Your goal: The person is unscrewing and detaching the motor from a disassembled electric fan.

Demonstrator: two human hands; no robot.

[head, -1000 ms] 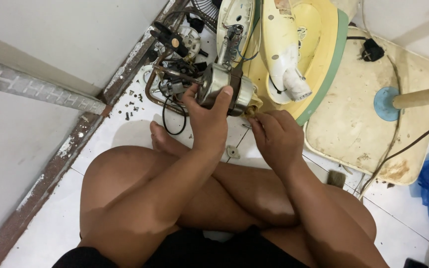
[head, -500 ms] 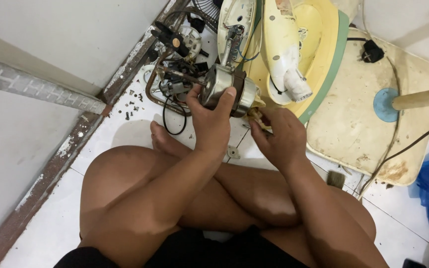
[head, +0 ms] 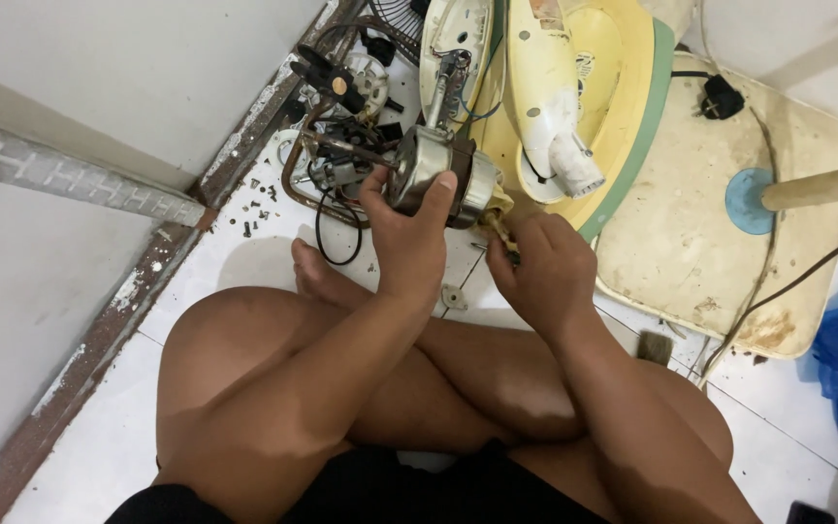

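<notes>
White tiled floor point(head: 244, 262), left hand point(head: 409, 243) gripping fan motor point(head: 438, 175), wall corner

Compared with one second earlier, the grip of the left hand point(head: 409, 233) on the fan motor point(head: 438, 177) is shifted: the thumb is now laid higher across the metal casing, near its top edge. The motor is turned slightly, so that more of its rounded side is exposed. The right hand point(head: 545, 277) is brought closer to the motor's underside, with its fingers point(head: 508, 254) closed around a small yellowish tool point(head: 497, 228) that is now partly visible.
</notes>
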